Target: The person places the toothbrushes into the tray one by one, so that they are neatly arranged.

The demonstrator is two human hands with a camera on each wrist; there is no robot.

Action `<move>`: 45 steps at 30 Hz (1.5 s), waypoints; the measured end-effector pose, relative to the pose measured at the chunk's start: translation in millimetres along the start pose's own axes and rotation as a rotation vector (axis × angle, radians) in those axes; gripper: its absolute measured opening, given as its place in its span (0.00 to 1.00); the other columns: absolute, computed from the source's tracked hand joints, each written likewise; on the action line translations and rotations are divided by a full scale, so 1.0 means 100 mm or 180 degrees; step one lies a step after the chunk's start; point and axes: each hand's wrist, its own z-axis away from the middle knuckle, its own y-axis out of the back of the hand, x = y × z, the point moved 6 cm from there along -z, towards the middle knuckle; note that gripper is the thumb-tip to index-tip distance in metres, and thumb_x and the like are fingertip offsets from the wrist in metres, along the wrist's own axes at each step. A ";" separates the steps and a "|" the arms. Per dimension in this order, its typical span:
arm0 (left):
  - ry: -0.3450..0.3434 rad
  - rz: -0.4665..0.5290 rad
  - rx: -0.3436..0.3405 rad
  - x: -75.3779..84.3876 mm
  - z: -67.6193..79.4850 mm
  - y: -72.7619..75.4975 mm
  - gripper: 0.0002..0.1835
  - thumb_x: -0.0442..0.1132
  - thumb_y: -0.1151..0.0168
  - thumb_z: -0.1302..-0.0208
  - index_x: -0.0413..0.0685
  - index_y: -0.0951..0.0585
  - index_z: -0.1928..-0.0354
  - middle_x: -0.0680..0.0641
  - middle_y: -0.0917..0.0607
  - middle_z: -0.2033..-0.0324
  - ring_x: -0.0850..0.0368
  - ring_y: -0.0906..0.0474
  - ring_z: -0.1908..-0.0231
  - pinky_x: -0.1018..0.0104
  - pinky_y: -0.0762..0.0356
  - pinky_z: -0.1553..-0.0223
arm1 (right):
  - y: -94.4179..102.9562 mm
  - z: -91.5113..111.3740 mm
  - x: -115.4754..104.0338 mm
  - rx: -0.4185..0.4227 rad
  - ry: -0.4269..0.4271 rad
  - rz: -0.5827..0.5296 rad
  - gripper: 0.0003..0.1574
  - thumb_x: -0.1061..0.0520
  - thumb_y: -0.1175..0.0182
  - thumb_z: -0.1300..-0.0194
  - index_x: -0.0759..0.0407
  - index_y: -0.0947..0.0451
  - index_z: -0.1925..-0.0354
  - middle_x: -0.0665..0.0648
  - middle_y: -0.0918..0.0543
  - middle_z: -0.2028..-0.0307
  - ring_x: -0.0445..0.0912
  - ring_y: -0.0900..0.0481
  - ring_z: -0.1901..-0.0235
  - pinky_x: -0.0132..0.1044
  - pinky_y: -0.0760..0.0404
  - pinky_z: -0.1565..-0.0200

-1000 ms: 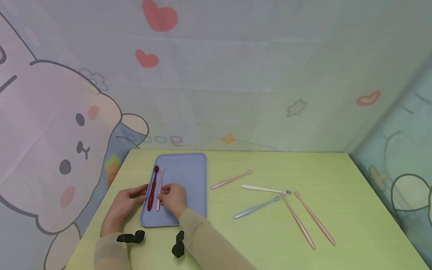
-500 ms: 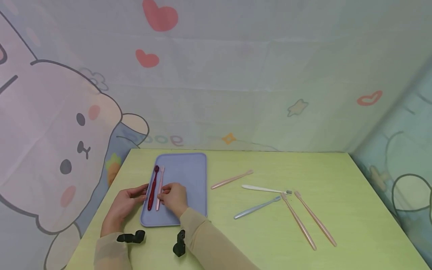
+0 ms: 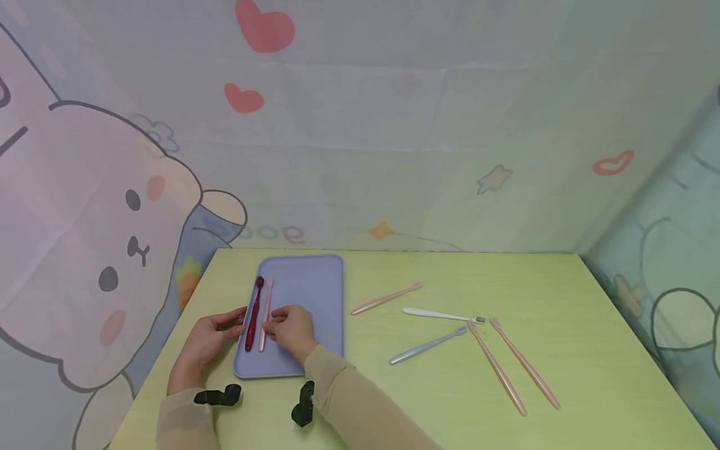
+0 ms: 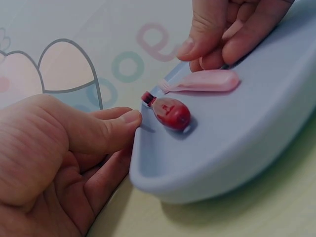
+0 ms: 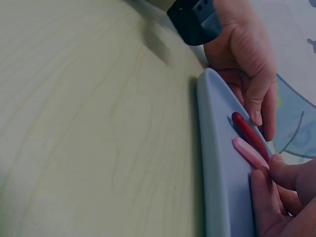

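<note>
A lilac tray (image 3: 315, 281) lies at the left of the table. My left hand (image 3: 205, 344) holds its left edge, the thumb at the rim in the left wrist view. Inside the tray, a dark red toothbrush (image 3: 253, 322) lies along that edge, bristle head towards the back. Beside it on the right is a pink toothbrush (image 3: 262, 337), nearly parallel. My right hand (image 3: 294, 330) pinches the pink toothbrush around mid-handle with thumb and fingers. In the right wrist view the handle end of the pink toothbrush (image 5: 247, 149) sticks out from the fingers, hiding the rest.
Right of the tray on the yellow-green table (image 3: 427, 400) lie a pink toothbrush (image 3: 385, 300), a white one (image 3: 439, 314) and a blue one (image 3: 427, 346). Farther right, two more pink toothbrushes (image 3: 497, 369) slant side by side. A printed cloth (image 3: 360, 125) hangs behind.
My right wrist and forearm have shifted slightly to the right, with the fingers still at the pink toothbrush. The left hand, tray and other toothbrushes stay in place.
</note>
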 end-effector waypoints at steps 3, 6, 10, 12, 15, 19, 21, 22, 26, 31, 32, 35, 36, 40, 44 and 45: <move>0.0038 0.0035 -0.0011 0.00 0.00 0.00 0.28 0.33 0.32 0.26 0.38 0.24 0.27 0.33 0.15 0.39 0.35 0.27 0.31 0.39 0.39 0.27 | 0.02 -0.01 0.02 -0.0060 -0.0085 -0.0122 0.14 0.63 0.24 0.34 0.69 0.12 0.52 0.50 0.14 0.72 0.43 0.13 0.74 0.31 0.14 0.70; 0.0044 0.0018 -0.0003 0.00 0.01 0.00 0.28 0.33 0.33 0.26 0.38 0.24 0.27 0.33 0.14 0.40 0.34 0.29 0.30 0.37 0.41 0.26 | 0.06 0.00 0.03 -0.0179 -0.0223 -0.0327 0.17 0.61 0.26 0.32 0.69 0.13 0.48 0.51 0.13 0.70 0.43 0.13 0.72 0.32 0.13 0.67; 0.0014 0.0010 0.0011 0.01 0.01 0.01 0.28 0.33 0.33 0.27 0.38 0.23 0.27 0.34 0.13 0.42 0.33 0.29 0.30 0.37 0.41 0.26 | 0.12 0.03 0.01 -0.0344 -0.0339 -0.0546 0.19 0.60 0.28 0.28 0.69 0.15 0.44 0.54 0.13 0.67 0.42 0.14 0.70 0.33 0.11 0.64; 0.0013 0.0017 0.0023 0.01 0.00 0.01 0.28 0.33 0.32 0.27 0.38 0.23 0.27 0.34 0.13 0.42 0.34 0.29 0.31 0.38 0.40 0.26 | 0.16 0.04 0.00 -0.0401 -0.0350 -0.0588 0.19 0.60 0.29 0.28 0.69 0.15 0.43 0.54 0.13 0.66 0.42 0.15 0.69 0.34 0.11 0.63; 0.0001 0.0004 0.0014 0.01 -0.01 0.01 0.28 0.33 0.32 0.27 0.38 0.24 0.27 0.35 0.13 0.42 0.34 0.28 0.31 0.39 0.39 0.27 | 0.21 0.04 -0.01 -0.0471 -0.0330 -0.0583 0.19 0.59 0.31 0.26 0.68 0.15 0.42 0.54 0.13 0.63 0.43 0.14 0.66 0.35 0.10 0.62; 0.0021 0.0009 0.0009 0.00 -0.01 0.00 0.28 0.33 0.32 0.27 0.38 0.24 0.27 0.34 0.13 0.42 0.34 0.29 0.31 0.38 0.40 0.26 | 0.28 0.04 -0.01 -0.0571 -0.0307 -0.0648 0.19 0.59 0.32 0.24 0.67 0.16 0.41 0.57 0.12 0.59 0.46 0.12 0.63 0.37 0.10 0.60; 0.0016 -0.0004 -0.0001 0.01 -0.01 0.00 0.28 0.33 0.32 0.27 0.37 0.24 0.27 0.34 0.13 0.42 0.32 0.30 0.30 0.36 0.41 0.26 | 0.32 0.04 -0.01 -0.0619 -0.0287 -0.0716 0.19 0.59 0.33 0.24 0.68 0.16 0.40 0.59 0.11 0.57 0.47 0.12 0.62 0.38 0.10 0.59; 0.0019 0.0007 0.0002 0.01 -0.01 -0.01 0.28 0.33 0.32 0.27 0.37 0.24 0.27 0.34 0.13 0.42 0.32 0.30 0.30 0.35 0.41 0.26 | 0.35 0.05 -0.01 -0.0639 -0.0280 -0.0746 0.20 0.59 0.34 0.24 0.68 0.16 0.40 0.60 0.12 0.56 0.47 0.12 0.62 0.38 0.10 0.58; -0.0026 -0.0073 0.0006 0.01 -0.01 0.00 0.28 0.33 0.32 0.27 0.37 0.24 0.27 0.35 0.12 0.43 0.32 0.30 0.30 0.34 0.42 0.26 | 0.42 0.07 -0.04 -0.0743 -0.0210 -0.0813 0.21 0.59 0.35 0.22 0.69 0.18 0.38 0.64 0.12 0.51 0.46 0.12 0.61 0.38 0.10 0.57; -0.0030 -0.0108 0.0025 0.01 -0.01 0.02 0.28 0.33 0.32 0.27 0.38 0.23 0.27 0.35 0.12 0.44 0.33 0.30 0.30 0.36 0.41 0.27 | 0.49 0.08 -0.09 -0.0835 -0.0146 -0.0858 0.22 0.57 0.37 0.20 0.69 0.19 0.37 0.67 0.13 0.47 0.47 0.12 0.57 0.39 0.10 0.54; -0.0032 -0.0111 0.0024 0.01 -0.01 0.02 0.28 0.33 0.32 0.27 0.38 0.23 0.27 0.35 0.12 0.44 0.33 0.30 0.30 0.36 0.41 0.27 | 0.50 0.09 -0.10 -0.0843 -0.0134 -0.0872 0.22 0.57 0.38 0.20 0.70 0.19 0.37 0.67 0.14 0.47 0.48 0.12 0.57 0.39 0.10 0.54; -0.0040 -0.0113 0.0034 0.01 -0.01 0.03 0.28 0.33 0.31 0.27 0.38 0.23 0.28 0.35 0.12 0.44 0.33 0.30 0.30 0.36 0.41 0.27 | 0.53 0.10 -0.13 -0.0847 -0.0092 -0.0914 0.22 0.56 0.38 0.20 0.70 0.19 0.37 0.67 0.13 0.47 0.47 0.12 0.57 0.40 0.10 0.54; -0.0051 -0.0113 0.0032 0.02 -0.01 0.03 0.28 0.33 0.31 0.27 0.38 0.23 0.28 0.35 0.12 0.44 0.33 0.29 0.30 0.36 0.41 0.27 | 0.55 0.11 -0.14 -0.0850 -0.0082 -0.0928 0.22 0.56 0.38 0.19 0.70 0.18 0.37 0.66 0.13 0.48 0.47 0.12 0.58 0.40 0.10 0.54; -0.0066 -0.0107 0.0031 0.03 -0.01 0.02 0.28 0.33 0.31 0.28 0.37 0.23 0.28 0.35 0.11 0.44 0.33 0.29 0.30 0.36 0.41 0.27 | 0.62 0.14 -0.16 -0.0911 -0.0045 -0.0983 0.23 0.56 0.39 0.19 0.71 0.19 0.37 0.63 0.13 0.51 0.46 0.13 0.58 0.40 0.10 0.54; -0.0071 -0.0106 0.0028 0.03 -0.01 0.01 0.28 0.33 0.31 0.28 0.37 0.23 0.28 0.35 0.11 0.44 0.33 0.29 0.30 0.36 0.41 0.27 | 0.75 0.17 -0.15 -0.0978 -0.0014 -0.1004 0.24 0.56 0.39 0.19 0.72 0.20 0.35 0.61 0.13 0.54 0.45 0.13 0.58 0.40 0.10 0.52; -0.0068 -0.0109 0.0033 0.03 0.00 0.00 0.28 0.33 0.31 0.28 0.37 0.23 0.28 0.35 0.12 0.44 0.33 0.29 0.30 0.36 0.41 0.26 | 0.79 0.18 -0.15 -0.0994 0.0010 -0.0987 0.25 0.56 0.40 0.19 0.72 0.21 0.34 0.60 0.13 0.54 0.45 0.13 0.57 0.40 0.11 0.52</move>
